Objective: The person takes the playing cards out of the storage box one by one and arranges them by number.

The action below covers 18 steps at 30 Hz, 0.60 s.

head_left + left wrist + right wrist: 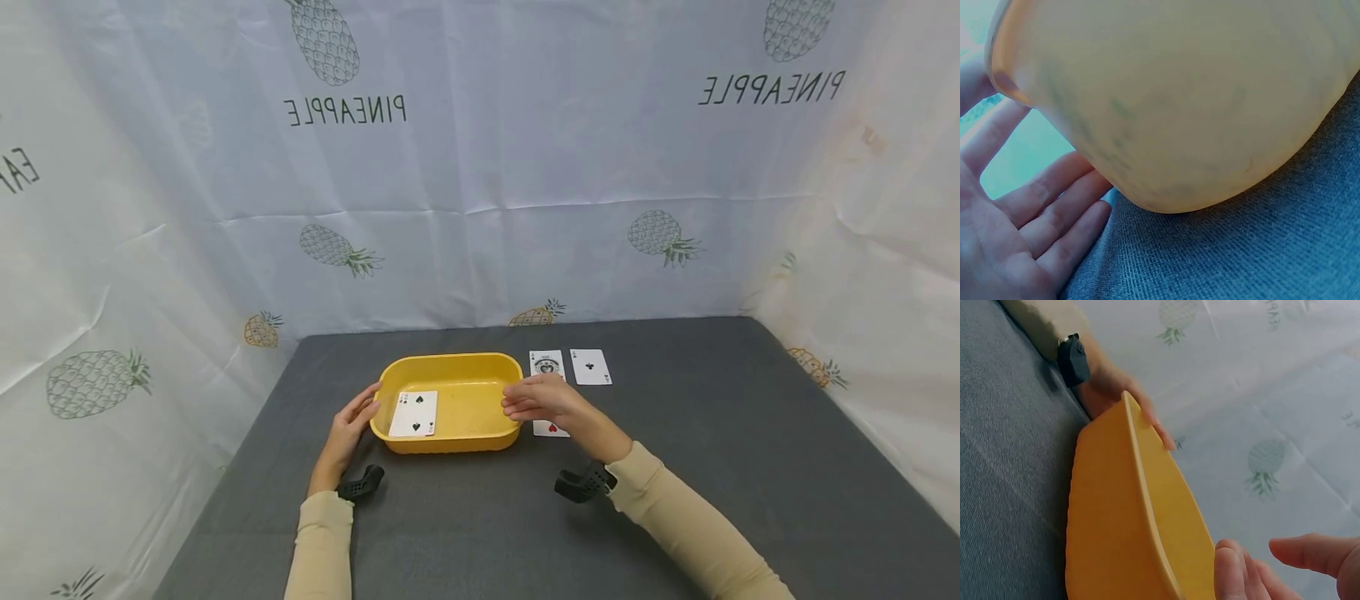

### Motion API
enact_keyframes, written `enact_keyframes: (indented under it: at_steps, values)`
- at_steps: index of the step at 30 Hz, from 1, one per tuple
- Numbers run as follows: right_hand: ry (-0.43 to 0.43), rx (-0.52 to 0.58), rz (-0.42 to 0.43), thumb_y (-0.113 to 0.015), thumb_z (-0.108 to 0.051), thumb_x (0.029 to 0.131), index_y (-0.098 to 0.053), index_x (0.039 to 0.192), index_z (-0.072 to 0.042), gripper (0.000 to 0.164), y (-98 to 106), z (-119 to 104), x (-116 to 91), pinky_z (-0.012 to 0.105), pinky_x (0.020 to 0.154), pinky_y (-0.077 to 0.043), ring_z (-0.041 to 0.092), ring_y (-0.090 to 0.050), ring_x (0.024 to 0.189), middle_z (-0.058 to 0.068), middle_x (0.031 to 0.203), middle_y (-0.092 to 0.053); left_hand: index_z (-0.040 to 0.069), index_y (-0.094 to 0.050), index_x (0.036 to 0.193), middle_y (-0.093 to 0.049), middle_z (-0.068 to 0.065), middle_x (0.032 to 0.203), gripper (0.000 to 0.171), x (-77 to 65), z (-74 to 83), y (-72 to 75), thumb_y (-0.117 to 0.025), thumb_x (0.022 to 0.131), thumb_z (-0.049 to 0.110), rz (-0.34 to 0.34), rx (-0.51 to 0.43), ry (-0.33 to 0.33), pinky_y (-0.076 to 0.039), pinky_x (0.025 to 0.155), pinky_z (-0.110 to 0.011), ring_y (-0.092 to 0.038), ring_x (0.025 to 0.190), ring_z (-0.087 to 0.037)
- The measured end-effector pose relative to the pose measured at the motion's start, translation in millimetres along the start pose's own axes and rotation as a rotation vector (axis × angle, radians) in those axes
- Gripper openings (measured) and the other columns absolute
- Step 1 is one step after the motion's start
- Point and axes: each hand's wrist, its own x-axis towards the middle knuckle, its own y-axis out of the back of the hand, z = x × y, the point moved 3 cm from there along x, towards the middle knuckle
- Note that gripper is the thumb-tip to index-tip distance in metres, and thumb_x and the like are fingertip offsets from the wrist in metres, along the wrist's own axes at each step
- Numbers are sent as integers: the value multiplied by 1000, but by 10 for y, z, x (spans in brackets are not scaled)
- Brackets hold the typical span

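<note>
A yellow plastic tray sits on the dark table. Inside it, at the left, lies a white playing card with two black spades, face up. My left hand rests against the tray's left end, its fairly straight fingers touching the outer wall near the rim. Over the tray's right rim hovers my right hand, thumb and fingers apart and nothing between them. Beyond that hand lies an ace with an ornate black emblem, partly covered. A red heart card shows just below the hand, its upper part hidden.
An ace of clubs lies face up on the table to the right of the ornate ace. Dark cloth covers the table. A pale curtain with pineapple prints hangs behind it and along both sides.
</note>
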Motion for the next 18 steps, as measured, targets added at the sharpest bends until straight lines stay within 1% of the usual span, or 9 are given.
enact_keyframes:
  at_steps: [1, 4, 7, 8, 11, 13, 15, 16, 18]
  values:
    - [2, -6, -7, -60, -18, 95, -61, 116, 7, 33, -33, -7, 24, 37, 94, -54, 19, -71, 96, 9, 102, -71, 13, -43, 146, -48, -19, 145, 51, 2, 1, -3, -54, 99, 31, -3, 3, -3, -42, 88, -4, -52, 105, 16]
    - [-46, 33, 18, -61, -15, 93, -62, 116, 11, 35, -151, -22, 152, 38, 91, -54, 14, -72, 85, 9, 96, -73, 12, -43, 146, -48, -21, 144, 52, -1, 13, -11, -54, 99, 30, -4, 0, -14, -42, 88, -4, -53, 104, 16]
    - [-56, 44, 6, -61, -15, 94, -60, 120, 11, 37, -249, -9, 217, 41, 96, -52, 16, -71, 91, 13, 104, -71, 13, -43, 146, -48, -22, 144, 51, -1, 17, -19, -53, 99, 28, -10, 0, -9, -42, 88, -4, -53, 102, 16]
    - [-68, 66, 15, -61, -15, 93, -61, 119, 10, 37, -284, -3, 247, 42, 97, -51, 17, -71, 91, 14, 104, -71, 13, -43, 146, -48, -21, 145, 50, 2, 17, -22, -53, 99, 27, -9, -6, -2, -42, 88, -5, -53, 102, 15]
    - [-69, 78, -9, -60, -16, 94, -61, 120, 7, 35, -346, 27, 291, 45, 104, -47, 18, -69, 97, 14, 110, -68, 14, -43, 146, -49, -19, 144, 49, 6, 20, -28, -53, 100, 27, -10, -6, 2, -42, 88, -5, -53, 103, 15]
    - [-84, 104, -4, -59, -15, 94, -61, 120, 7, 34, -386, 42, 332, 47, 105, -45, 17, -69, 95, 14, 111, -68, 15, -43, 146, -50, -17, 143, 49, 7, 17, -30, -53, 100, 26, -9, -10, 4, -43, 88, -6, -54, 103, 15]
    - [-111, 127, 5, -59, -13, 94, -61, 120, 8, 34, -433, 59, 394, 45, 104, -46, 16, -70, 93, 15, 111, -69, 14, -44, 146, -53, -13, 140, 49, 5, 17, -26, -53, 99, 27, -7, -9, 2, -43, 88, -6, -54, 102, 14]
    - [-133, 144, 23, -60, -11, 94, -61, 120, 10, 34, -465, 63, 433, 44, 102, -48, 15, -70, 90, 16, 109, -70, 14, -44, 146, -54, -12, 139, 49, 5, 18, -24, -53, 99, 26, -5, -11, 6, -43, 87, -6, -55, 102, 14]
    - [-173, 166, 61, -60, -8, 93, -60, 121, 12, 34, -529, 80, 518, 40, 96, -52, 16, -71, 85, 18, 106, -71, 14, -44, 145, -53, -12, 139, 48, 5, 16, -22, -54, 99, 25, -5, -17, 12, -44, 87, -6, -55, 102, 14]
